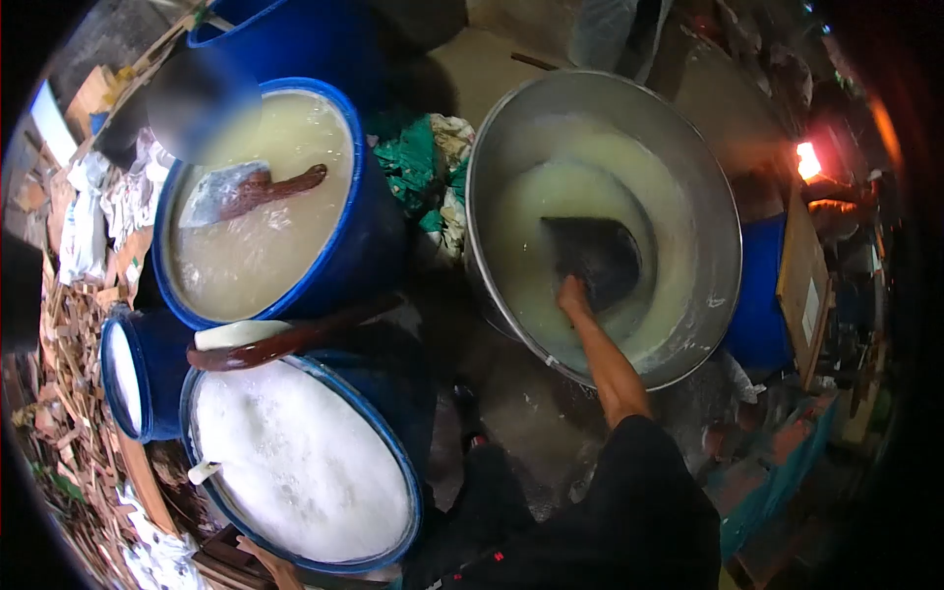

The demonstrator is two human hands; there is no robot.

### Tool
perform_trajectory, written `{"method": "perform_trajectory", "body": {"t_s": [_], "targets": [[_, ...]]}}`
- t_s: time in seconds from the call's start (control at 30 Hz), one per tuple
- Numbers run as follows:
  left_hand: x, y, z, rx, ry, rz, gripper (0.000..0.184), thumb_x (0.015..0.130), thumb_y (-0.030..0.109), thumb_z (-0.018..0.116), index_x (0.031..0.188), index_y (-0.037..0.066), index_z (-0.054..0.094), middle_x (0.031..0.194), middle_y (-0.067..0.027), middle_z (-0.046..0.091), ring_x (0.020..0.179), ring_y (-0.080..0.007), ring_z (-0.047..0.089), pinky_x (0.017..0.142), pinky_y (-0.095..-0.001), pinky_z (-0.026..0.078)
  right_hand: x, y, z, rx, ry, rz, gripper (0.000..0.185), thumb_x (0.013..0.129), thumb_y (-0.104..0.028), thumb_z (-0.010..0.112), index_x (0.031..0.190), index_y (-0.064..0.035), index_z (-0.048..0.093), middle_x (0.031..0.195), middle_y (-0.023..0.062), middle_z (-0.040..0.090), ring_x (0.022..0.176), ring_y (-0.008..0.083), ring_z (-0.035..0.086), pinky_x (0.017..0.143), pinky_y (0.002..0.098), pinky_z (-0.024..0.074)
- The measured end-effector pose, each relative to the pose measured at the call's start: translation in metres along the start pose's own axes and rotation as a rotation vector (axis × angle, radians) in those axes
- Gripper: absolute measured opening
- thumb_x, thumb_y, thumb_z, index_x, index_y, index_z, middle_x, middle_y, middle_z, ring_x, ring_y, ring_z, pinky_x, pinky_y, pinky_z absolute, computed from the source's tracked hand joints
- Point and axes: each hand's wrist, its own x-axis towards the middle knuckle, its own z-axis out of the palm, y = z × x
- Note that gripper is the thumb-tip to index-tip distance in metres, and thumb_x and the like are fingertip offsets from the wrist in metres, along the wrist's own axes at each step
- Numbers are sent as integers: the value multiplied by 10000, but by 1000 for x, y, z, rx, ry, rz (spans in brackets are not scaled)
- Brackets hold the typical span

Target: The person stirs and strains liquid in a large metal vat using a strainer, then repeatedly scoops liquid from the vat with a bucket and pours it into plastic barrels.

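Note:
Inside the large metal vat (723,197), my right hand (572,295) is closed on the near edge of a dark scoop-like vessel (602,261). The vessel lies tilted in cloudy yellow-green liquid (551,187). My left hand (264,553) shows only in part at the bottom left, beside the lower rim of a blue barrel (418,492) full of white foam (295,452). Its fingers look stretched out, with nothing visible in them.
Another blue barrel (354,197) holds murky liquid and a pale piece (224,192) with a brown handle-like part. Green and white cloths (405,162) lie between barrel and vat. Wood scraps (74,393) line the left; a bright flame (808,160) glows at right.

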Motion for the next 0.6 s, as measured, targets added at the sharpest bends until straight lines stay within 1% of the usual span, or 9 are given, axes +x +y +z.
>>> {"method": "perform_trajectory", "body": {"t_s": [0.03, 0.1, 0.17, 0.27, 0.33, 0.37, 0.4, 0.5, 0.6], "targets": [[-2, 0, -1, -2, -1, 13, 828, 1016, 678, 229, 1538, 41, 310, 1594, -112, 320, 1429, -300, 331, 1198, -429, 241, -7, -8, -16, -1, 3, -20, 301, 955, -112, 549, 1201, 42, 630, 1091, 271, 683, 1088, 410, 652, 923, 462, 500], [-3, -2, -1, -16, -7, 33, 824, 1017, 674, 230, 1535, 39, 315, 1590, -111, 325, 1426, -296, 336, 1196, -428, 245, -15, -5, -64, 173, -178, -43, 254, 924, -178, 592, 1017, 34, 696, 877, 222, 711, 856, 373, 704, 739, 451, 526], [-2, -3, 2, -33, -31, 68, 821, 1019, 671, 231, 1533, 37, 319, 1587, -110, 331, 1423, -293, 340, 1195, -426, 249, -12, 10, -92, 536, -449, 84, 369, 915, -362, 643, 864, 3, 667, 818, 184, 668, 716, 266, 681, 593, 379, 515], [-5, -3, 7, -75, -246, 211, 776, 1035, 638, 266, 1505, 28, 366, 1531, -96, 404, 1373, -267, 404, 1158, -405, 312, -31, 18, -122, 933, -439, 87, 224, 868, -235, 642, 855, -12, 623, 697, 94, 601, 553, 198, 581, 509, 359, 468], [25, -34, -36, 74, 33, 374, 676, 1054, 553, 312, 1494, 47, 397, 1525, -88, 424, 1365, -267, 417, 1130, -420, 350, -53, 8, -147, 1079, -401, 231, 227, 873, -224, 637, 900, -3, 590, 728, 107, 618, 597, 219, 623, 501, 341, 477], [-17, -6, 9, 39, 50, 258, 672, 1062, 559, 287, 1481, 51, 422, 1488, -112, 466, 1326, -266, 469, 1136, -393, 354, -62, 16, -162, 1112, -498, 166, 251, 889, -232, 624, 961, 5, 581, 806, 110, 618, 657, 215, 635, 521, 337, 495], [-7, 2, 4, -14, -40, 219, 683, 1057, 539, 315, 1499, 23, 384, 1514, -107, 439, 1348, -261, 447, 1140, -403, 335, -72, 13, -165, 1195, -402, 234, 276, 899, -243, 613, 1027, -3, 565, 884, 115, 609, 717, 219, 640, 540, 342, 511], [-22, -7, -1, -113, 181, 189, 679, 1072, 542, 246, 1483, 30, 418, 1485, -102, 481, 1328, -249, 469, 1169, -366, 289, -123, 1, -208, 1167, -347, 115, 245, 931, -258, 576, 1033, -36, 568, 923, 122, 606, 733, 227, 626, 542, 343, 510], [-35, 34, 40, 738, 556, 613, 592, 1063, 418, 364, 1455, -24, 400, 1526, -203, 398, 1441, -343, 337, 1202, -397, 221, -177, -19, -250, 1078, -270, -2, 219, 950, -250, 542, 957, -32, 572, 813, 118, 617, 638, 224, 599, 530, 358, 506]]}}
